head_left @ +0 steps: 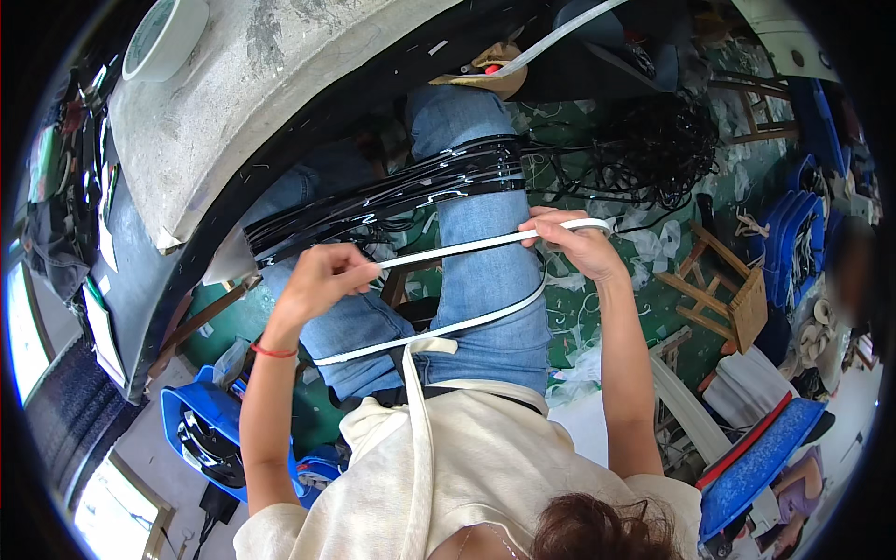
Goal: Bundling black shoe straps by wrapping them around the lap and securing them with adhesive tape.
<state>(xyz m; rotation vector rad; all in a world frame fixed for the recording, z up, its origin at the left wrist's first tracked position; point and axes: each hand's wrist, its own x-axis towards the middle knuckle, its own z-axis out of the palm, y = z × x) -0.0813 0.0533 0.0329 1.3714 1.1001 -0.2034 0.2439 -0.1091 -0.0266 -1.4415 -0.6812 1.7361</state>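
A narrow white strip with a dark edge [457, 249] is stretched across my thighs between my two hands. My left hand [322, 280] pinches its left end with thumb and fingers closed; a red band circles that wrist. On the other side, my right hand [577, 245] grips the strip near its looped-back right end. Another length of white strip [439, 333] lies slanting over my lap, nearer my waist, and curves up toward the right hand. Beyond the hands, a bundle of glossy black strips [476, 168] is draped across both legs of my jeans.
A worn grey table [243, 103] with a white roll [166, 39] stands at far left. Loose black strips lie tangled [658, 154] on the littered green floor. A wooden stool [723, 289] is at right, a blue tub [201, 411] at lower left. A person sits at far lower right.
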